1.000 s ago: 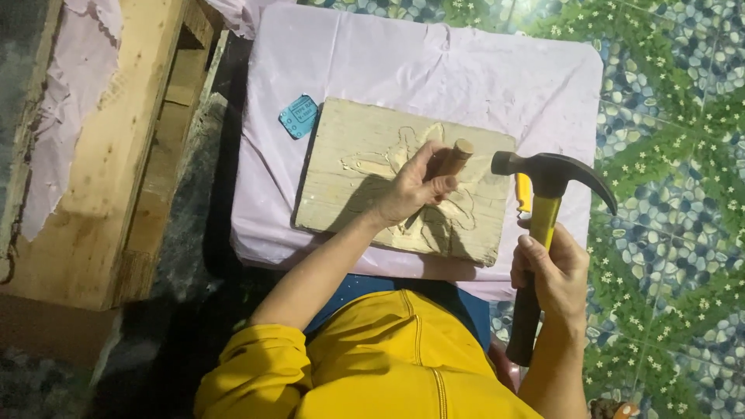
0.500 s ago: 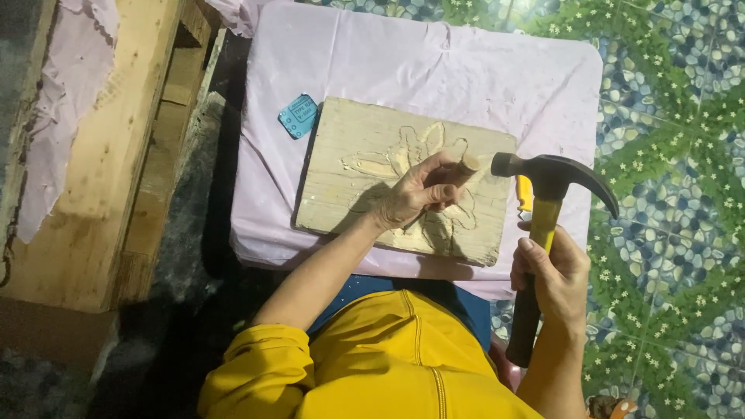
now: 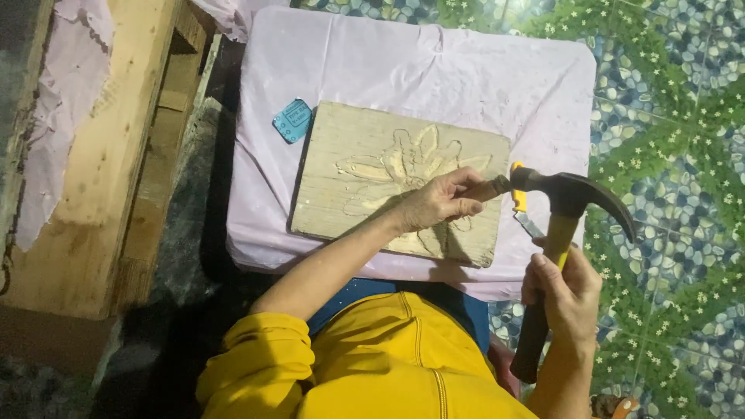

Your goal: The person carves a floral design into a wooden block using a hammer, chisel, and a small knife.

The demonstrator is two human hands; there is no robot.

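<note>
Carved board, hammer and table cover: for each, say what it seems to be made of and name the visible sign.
Carved board: pale unfinished wood, with visible grain and a cut flower relief.
Hammer: dark, dull metal claw head; yellow-and-black handle, probably plastic or rubber-coated.
Table cover: thin pinkish sheet, creased and slightly shiny, probably plastic, possibly cloth.

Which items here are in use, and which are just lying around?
In use:
- left hand gripping the chisel
- right hand holding the hammer, head at the chisel's end
- carved board on the cloth

Lying about:
- blue tag beside the board
- yellow-handled tool on the cloth
- wooden pallet
</note>
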